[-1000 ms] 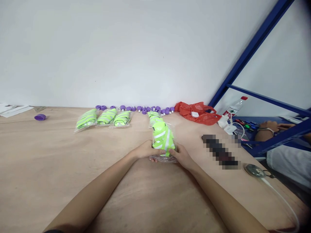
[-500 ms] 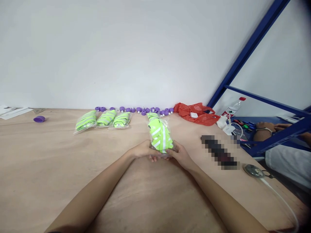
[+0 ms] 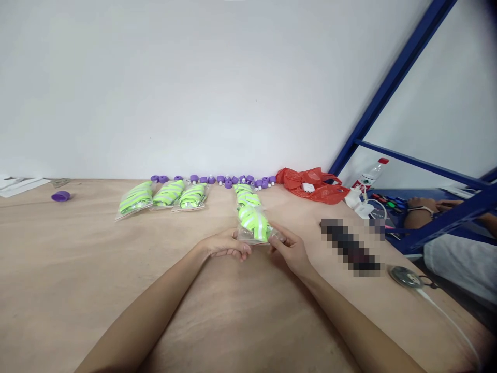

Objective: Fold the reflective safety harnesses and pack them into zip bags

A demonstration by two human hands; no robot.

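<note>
A clear plastic bag with a folded fluorescent yellow-green reflective strap garment point(image 3: 253, 224) lies low over the table in front of me. My left hand point(image 3: 227, 244) is closed at its lower left corner, fingers curled under the edge. At the lower right, my right hand point(image 3: 289, 250) pinches the bag's edge, thumb on top. Just beyond it lies another bagged yellow-green bundle point(image 3: 247, 197), partly covered by the nearer bag. Further left rest three similar packets: a left one point(image 3: 135, 199), a middle one point(image 3: 169, 194) and a right one point(image 3: 193, 197).
Several purple caps point(image 3: 220, 180) line the wall, and one purple cap point(image 3: 60, 196) sits far left. Right are a red plastic bag point(image 3: 324, 192), a bottle point(image 3: 370, 176), a pixelated dark object point(image 3: 349, 246), a round device with a cable point(image 3: 406, 276), a blue frame point(image 3: 392, 88) and another person's arm point(image 3: 417, 215).
The held bag has tipped down flatter and away, showing more of the bundle behind it. My left hand has slid slightly left and its fingers show more. The view has shifted slightly.
</note>
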